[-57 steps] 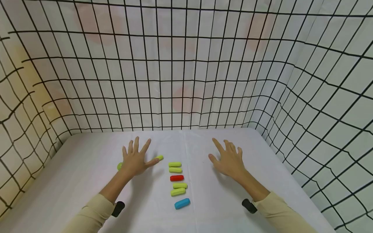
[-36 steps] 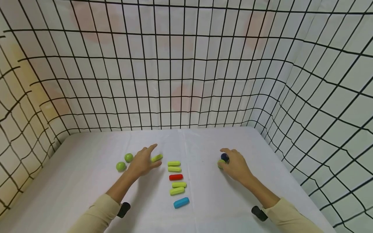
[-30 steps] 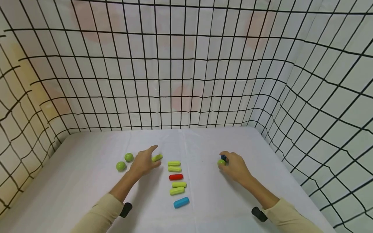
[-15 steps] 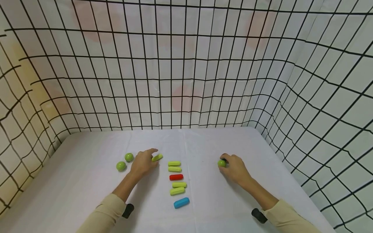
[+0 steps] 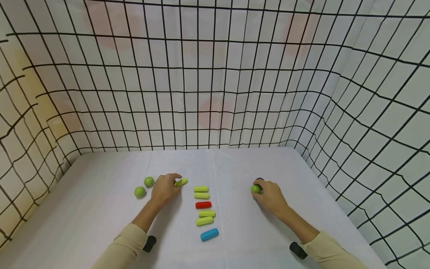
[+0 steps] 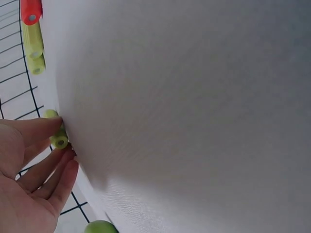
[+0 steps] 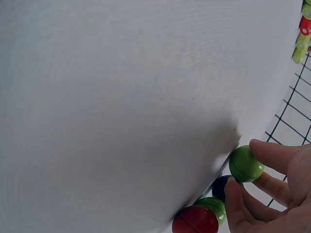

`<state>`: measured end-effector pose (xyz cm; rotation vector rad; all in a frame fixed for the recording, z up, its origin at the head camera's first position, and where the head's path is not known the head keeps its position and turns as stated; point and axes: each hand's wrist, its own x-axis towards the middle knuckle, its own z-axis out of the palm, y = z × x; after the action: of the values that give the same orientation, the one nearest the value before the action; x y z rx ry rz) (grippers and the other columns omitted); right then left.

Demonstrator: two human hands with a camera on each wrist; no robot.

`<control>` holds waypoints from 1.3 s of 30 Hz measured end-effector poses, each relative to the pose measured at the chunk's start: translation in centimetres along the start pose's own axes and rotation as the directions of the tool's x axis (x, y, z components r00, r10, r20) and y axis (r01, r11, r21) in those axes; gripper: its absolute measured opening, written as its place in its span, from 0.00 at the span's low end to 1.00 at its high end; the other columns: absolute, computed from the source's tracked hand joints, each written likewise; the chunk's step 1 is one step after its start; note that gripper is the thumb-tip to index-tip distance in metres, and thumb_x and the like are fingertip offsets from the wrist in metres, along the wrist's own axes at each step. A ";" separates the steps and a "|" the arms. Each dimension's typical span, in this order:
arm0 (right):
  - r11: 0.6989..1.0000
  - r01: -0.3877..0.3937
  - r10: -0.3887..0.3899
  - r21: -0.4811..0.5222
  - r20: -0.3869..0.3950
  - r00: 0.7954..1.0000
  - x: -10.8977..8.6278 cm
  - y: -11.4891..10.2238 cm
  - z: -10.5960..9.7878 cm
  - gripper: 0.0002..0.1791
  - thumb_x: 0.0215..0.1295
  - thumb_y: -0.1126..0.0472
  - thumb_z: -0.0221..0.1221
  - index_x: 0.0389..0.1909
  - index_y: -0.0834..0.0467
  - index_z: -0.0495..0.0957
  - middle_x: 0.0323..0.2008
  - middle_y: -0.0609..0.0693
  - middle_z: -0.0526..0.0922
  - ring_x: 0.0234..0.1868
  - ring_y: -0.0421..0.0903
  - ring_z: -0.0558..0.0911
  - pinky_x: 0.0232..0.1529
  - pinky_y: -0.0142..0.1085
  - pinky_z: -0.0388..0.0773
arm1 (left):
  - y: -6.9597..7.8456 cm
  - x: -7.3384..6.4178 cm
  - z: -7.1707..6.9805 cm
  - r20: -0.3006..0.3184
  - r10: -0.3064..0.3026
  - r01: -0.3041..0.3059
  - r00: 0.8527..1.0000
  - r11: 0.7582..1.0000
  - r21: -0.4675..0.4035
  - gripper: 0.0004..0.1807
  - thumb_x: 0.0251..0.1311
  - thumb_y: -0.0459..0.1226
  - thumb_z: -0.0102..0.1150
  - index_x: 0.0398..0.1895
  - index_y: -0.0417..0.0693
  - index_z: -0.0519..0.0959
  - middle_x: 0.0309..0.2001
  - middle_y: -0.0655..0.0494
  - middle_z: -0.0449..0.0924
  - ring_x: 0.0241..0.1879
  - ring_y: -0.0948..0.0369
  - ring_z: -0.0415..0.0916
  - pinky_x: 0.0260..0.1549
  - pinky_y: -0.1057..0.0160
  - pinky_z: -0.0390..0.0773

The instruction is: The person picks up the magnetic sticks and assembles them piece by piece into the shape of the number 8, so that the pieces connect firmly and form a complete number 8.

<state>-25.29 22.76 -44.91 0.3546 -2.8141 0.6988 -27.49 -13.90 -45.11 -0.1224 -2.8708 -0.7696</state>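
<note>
My left hand (image 5: 164,189) is lowered to the table around a short yellow-green stick (image 5: 181,182). In the left wrist view, thumb and fingers close on that stick (image 6: 59,141) from both sides, its end with a small round mark facing the camera. On the right, my right hand (image 5: 271,196) pinches a green ball (image 5: 255,189) between thumb and fingers. A dark blue ball (image 7: 221,187) sits against the fingertips in the right wrist view. Beside it are another green ball (image 7: 215,208) and a red ball (image 7: 195,221), both hidden behind the hand in the head view.
Between the hands lies a column of sticks: several yellow-green, a red stick (image 5: 203,205) and a blue stick (image 5: 209,234). Two green balls (image 5: 139,192) rest left of the left hand. Black netting (image 5: 215,93) rises around the white table (image 5: 84,209) at the back and sides.
Both hands came down from spread fingers. The left hand shifted right and its fingers closed in on the yellow-green stick. The right hand's thumb and fingers closed on the green ball.
</note>
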 end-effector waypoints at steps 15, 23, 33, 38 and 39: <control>0.999 -0.036 0.036 0.001 -0.001 0.999 0.0 -0.3 0.5 0.17 0.57 0.66 0.70 0.48 0.63 0.84 0.42 0.61 0.87 0.42 0.52 0.84 0.42 0.46 0.82 | -0.2 0.2 0.5 -0.012 -0.006 0.006 1.000 1.000 -0.011 0.15 0.53 0.28 0.67 0.46 0.44 0.88 0.38 0.44 0.88 0.32 0.57 0.80 0.32 0.57 0.81; 1.000 -0.010 0.010 0.012 0.004 1.000 1.5 -2.2 1.5 0.16 0.56 0.66 0.69 0.47 0.62 0.84 0.36 0.56 0.88 0.32 0.44 0.78 0.34 0.36 0.76 | 0.1 0.4 0.5 -0.014 -0.025 0.025 1.000 0.999 -0.024 0.15 0.53 0.27 0.66 0.45 0.42 0.88 0.42 0.41 0.88 0.39 0.52 0.84 0.39 0.54 0.83; 0.994 0.002 -0.005 0.107 0.024 1.000 4.3 -5.7 3.4 0.15 0.57 0.65 0.69 0.46 0.60 0.85 0.33 0.53 0.87 0.30 0.43 0.78 0.33 0.36 0.77 | 1.2 1.1 1.0 -0.019 -0.004 0.003 1.000 0.998 -0.061 0.14 0.53 0.25 0.65 0.43 0.42 0.89 0.41 0.42 0.88 0.41 0.51 0.85 0.41 0.53 0.83; 0.996 -0.010 0.006 0.088 0.047 0.999 5.7 -7.2 4.5 0.15 0.58 0.62 0.69 0.47 0.58 0.85 0.33 0.52 0.87 0.33 0.44 0.79 0.37 0.38 0.76 | 1.9 1.5 1.3 -0.026 0.014 -0.015 1.000 0.998 -0.064 0.14 0.53 0.25 0.64 0.42 0.43 0.89 0.40 0.44 0.89 0.41 0.51 0.85 0.42 0.53 0.83; 0.996 -0.012 0.007 0.092 0.051 0.999 5.9 -7.5 4.7 0.15 0.58 0.62 0.69 0.47 0.58 0.85 0.33 0.53 0.87 0.33 0.44 0.79 0.37 0.39 0.77 | 2.1 1.6 1.4 -0.023 0.013 -0.015 1.000 0.998 -0.066 0.14 0.53 0.25 0.64 0.42 0.43 0.89 0.40 0.44 0.89 0.42 0.51 0.85 0.42 0.53 0.83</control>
<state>-29.51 13.03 -44.17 0.3800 -2.8386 0.8351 -29.04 -11.32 -44.95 -0.1413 -2.8210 -0.8584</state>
